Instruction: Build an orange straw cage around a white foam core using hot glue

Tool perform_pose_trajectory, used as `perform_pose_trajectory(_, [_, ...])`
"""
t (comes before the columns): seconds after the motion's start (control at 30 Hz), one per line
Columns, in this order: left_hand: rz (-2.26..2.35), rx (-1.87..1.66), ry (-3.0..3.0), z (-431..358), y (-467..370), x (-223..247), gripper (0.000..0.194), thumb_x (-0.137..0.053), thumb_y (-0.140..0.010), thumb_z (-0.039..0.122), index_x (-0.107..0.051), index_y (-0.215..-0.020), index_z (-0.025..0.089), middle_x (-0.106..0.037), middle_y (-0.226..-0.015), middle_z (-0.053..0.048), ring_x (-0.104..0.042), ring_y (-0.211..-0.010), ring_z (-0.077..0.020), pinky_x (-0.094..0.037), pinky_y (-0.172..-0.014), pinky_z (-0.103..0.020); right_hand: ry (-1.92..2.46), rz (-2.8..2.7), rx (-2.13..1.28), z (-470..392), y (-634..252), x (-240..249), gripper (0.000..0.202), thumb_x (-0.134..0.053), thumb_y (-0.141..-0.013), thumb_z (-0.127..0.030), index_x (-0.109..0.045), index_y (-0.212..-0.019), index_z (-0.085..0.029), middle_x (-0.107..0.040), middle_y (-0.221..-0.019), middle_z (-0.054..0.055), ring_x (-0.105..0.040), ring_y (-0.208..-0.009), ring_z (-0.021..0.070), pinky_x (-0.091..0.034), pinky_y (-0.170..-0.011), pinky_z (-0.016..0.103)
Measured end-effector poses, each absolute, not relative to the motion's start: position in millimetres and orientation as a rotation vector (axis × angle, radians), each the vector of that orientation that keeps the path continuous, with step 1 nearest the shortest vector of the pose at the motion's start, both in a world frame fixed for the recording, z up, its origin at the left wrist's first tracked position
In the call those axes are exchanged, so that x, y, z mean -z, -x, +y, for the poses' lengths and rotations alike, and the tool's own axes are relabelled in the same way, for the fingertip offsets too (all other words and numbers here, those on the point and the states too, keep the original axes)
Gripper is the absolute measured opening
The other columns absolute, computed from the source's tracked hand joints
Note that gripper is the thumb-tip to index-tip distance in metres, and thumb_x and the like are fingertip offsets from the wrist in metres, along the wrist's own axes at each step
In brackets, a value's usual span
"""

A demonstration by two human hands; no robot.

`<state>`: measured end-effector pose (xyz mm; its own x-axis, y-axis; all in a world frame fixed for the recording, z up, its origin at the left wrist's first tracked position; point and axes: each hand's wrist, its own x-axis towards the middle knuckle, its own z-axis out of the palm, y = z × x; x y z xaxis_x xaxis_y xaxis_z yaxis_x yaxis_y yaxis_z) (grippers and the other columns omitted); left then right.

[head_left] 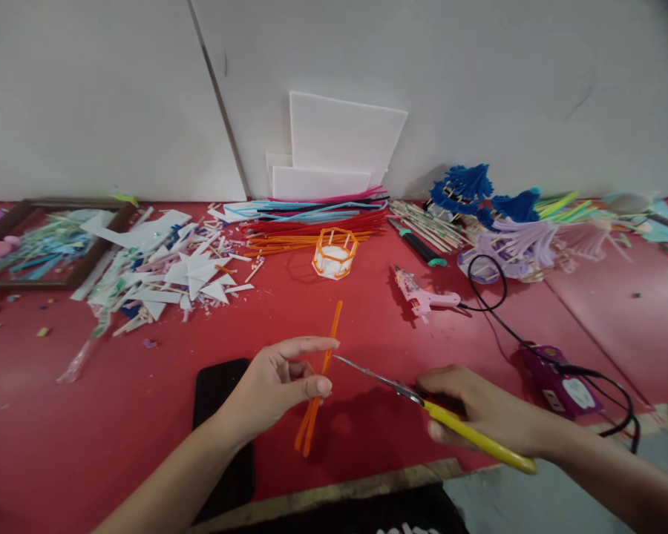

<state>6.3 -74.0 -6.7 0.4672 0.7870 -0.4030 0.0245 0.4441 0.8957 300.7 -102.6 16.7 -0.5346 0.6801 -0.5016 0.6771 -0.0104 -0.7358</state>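
Observation:
My left hand (281,378) pinches a couple of thin orange strips (310,423) between thumb and fingers, above the red table. In my right hand (473,408) are scissors with a yellow handle (479,439). Their blades point left, and the tip is close beside the upper part of the strips. Behind my hands stands a small white basket shape with an orange rim (335,256), on white posts. More orange strips (295,242) lie behind it.
A black phone (223,393) lies beneath my left forearm. Paper scraps (183,278) cover the back left, near a brown frame (61,282). A pink glue gun (423,294), its black cord and a purple box (560,382) are at right. White boards (345,133) lean on the wall.

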Motion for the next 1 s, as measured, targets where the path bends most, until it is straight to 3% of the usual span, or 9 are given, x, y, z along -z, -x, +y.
perform_pose_trajectory(0.57, [0.946,-0.527,-0.974,-77.0,-7.8,5.6,0.048,-0.08,-0.069,0.032,-0.068,-0.114,0.025,-0.05,-0.057,0.007,-0.044,-0.053,-0.0066,-0.04,-0.056,-0.021,1.547,-2.055,-1.842,-101.6,-294.0,-16.2,0.051,-0.064,-0.075,-0.062,-0.044,-0.062,-0.017,-0.033,-0.062,-0.006,-0.027,-0.059,0.0085,-0.022,-0.051,0.022])
perform_pose_trajectory(0.77, [0.962,-0.521,-0.982,-77.0,-8.8,3.7,0.05,-0.08,-0.067,0.033,-0.068,-0.114,0.022,-0.049,-0.056,0.007,-0.043,-0.052,-0.0067,-0.036,-0.054,-0.021,1.609,-2.024,-1.809,-101.2,-289.2,-20.2,0.05,-0.069,-0.073,-0.058,-0.047,-0.056,-0.017,-0.045,-0.057,-0.004,-0.034,-0.057,0.0089,-0.027,-0.051,0.023])
perform_pose_trajectory(1.0, [0.986,-0.506,-0.977,-75.6,-8.1,2.9,0.054,-0.08,-0.066,0.035,-0.067,-0.116,0.021,-0.051,-0.054,0.007,-0.046,-0.051,-0.0075,-0.038,-0.055,-0.022,1.58,-2.047,-1.698,-104.3,-286.9,-11.9,0.059,-0.07,-0.069,-0.064,-0.036,-0.052,-0.019,-0.04,-0.051,-0.006,-0.032,-0.051,0.0072,-0.024,-0.049,0.023])
